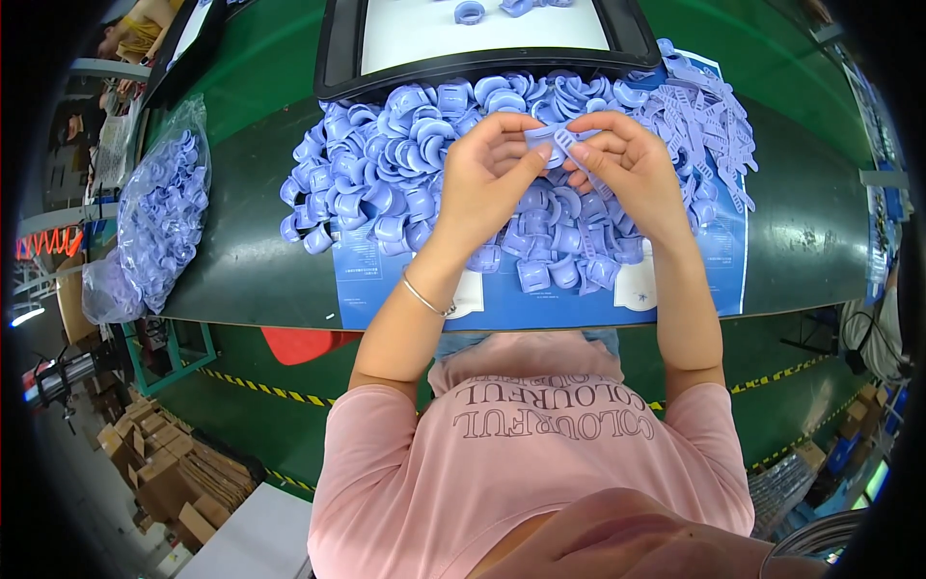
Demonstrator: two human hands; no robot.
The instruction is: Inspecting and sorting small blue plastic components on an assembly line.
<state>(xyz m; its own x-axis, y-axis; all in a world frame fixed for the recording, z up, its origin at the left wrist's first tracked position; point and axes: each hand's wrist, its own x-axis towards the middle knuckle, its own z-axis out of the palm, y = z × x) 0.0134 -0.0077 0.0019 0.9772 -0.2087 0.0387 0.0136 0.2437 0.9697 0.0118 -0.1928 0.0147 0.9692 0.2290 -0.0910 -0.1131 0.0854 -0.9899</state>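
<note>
Above the heap, my left hand [492,166] pinches a curved lavender-blue plastic piece [540,138] between thumb and fingers. Opposite it, my right hand [625,162] is closed on a slotted lavender strap [565,140], whose tail hangs below the fingers. The strap's slotted end lies against the curved piece; whether it is threaded through cannot be made out. Around and under my hands spreads a big pile of similar curved pieces [386,154]. To the right of my right hand lies a heap of loose slotted straps [709,116].
A black-rimmed tray [482,60] with a few curved pieces stands beyond the pile. At the left, a clear bag [164,212] of pieces rests on the dark green table [260,232]. Blue printed sheets [723,270] lie under the pile. A red stool [301,344] is below the table edge.
</note>
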